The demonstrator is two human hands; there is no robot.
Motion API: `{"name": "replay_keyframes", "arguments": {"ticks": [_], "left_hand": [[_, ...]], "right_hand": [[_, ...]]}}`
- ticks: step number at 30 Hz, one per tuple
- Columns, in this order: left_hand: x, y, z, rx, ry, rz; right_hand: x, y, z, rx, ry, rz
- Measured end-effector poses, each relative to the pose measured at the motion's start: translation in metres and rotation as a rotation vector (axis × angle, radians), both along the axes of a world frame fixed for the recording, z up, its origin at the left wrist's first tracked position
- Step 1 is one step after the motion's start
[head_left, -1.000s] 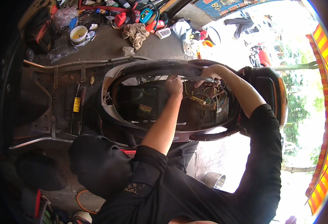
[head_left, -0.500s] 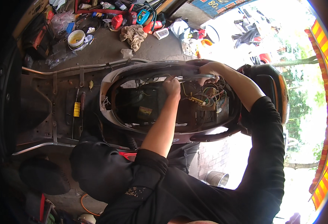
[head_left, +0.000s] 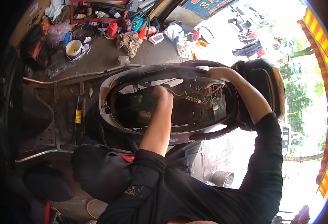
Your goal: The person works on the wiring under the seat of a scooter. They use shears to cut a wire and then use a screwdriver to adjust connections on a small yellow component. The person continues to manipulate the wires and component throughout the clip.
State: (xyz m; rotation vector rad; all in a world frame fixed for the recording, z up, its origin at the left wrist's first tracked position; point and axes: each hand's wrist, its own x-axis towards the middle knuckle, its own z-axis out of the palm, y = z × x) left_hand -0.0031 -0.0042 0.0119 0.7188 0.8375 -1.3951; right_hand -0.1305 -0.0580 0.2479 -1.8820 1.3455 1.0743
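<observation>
A scooter's oval body frame (head_left: 171, 136) lies across my view with its seat off, and both my hands reach into its opening. My left hand (head_left: 163, 92) is over the dark middle of the opening; its fingers are blurred and partly hidden. Thin yellowish wires (head_left: 180, 95) run from near that hand to a tangle of coloured wires and connectors (head_left: 199, 100) at the right end. At the upper right rim, my right hand (head_left: 218, 76) is closed around a long grey metal tool (head_left: 205, 79), whose exact kind I cannot make out.
A screwdriver with a yellow handle (head_left: 78, 116) lies on the scooter's footboard. Beyond the scooter are a white bucket (head_left: 73, 49), a crumpled rag (head_left: 129, 43) and a red bottle (head_left: 112, 29). A metal cylinder (head_left: 222, 179) stands on the near-side paving.
My left hand has moved left and slightly nearer, away from the tool. My right hand has shifted a little right with the grey tool. The whole view has shifted slightly.
</observation>
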Motion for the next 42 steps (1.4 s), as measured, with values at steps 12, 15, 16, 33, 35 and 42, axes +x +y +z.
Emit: {"name": "replay_keyframes", "arguments": {"ticks": [12,15,16,33,35,42], "left_hand": [[-0.026,0.004,-0.009,-0.304,-0.381,-0.751],[-0.021,0.003,-0.014,-0.326,-0.552,-0.68],[-0.019,0.004,-0.012,-0.38,-0.839,-0.844],[-0.012,0.014,0.006,-0.455,-2.043,-0.989],[-0.017,0.016,0.015,-0.406,-2.059,-1.08],[-0.012,0.005,0.01,-0.376,-1.662,-1.087]], "right_hand": [[-0.056,0.073,0.031,-0.316,-0.295,-0.618],[-0.046,0.078,0.032,-0.382,-0.273,-0.513],[-0.05,0.078,0.029,-0.398,-0.269,-0.489],[-0.043,0.081,-0.001,-0.627,-0.211,-0.194],[-0.043,0.084,-0.003,-0.651,-0.174,-0.165],[-0.038,0.079,-0.011,-0.675,-0.105,-0.051]]}}
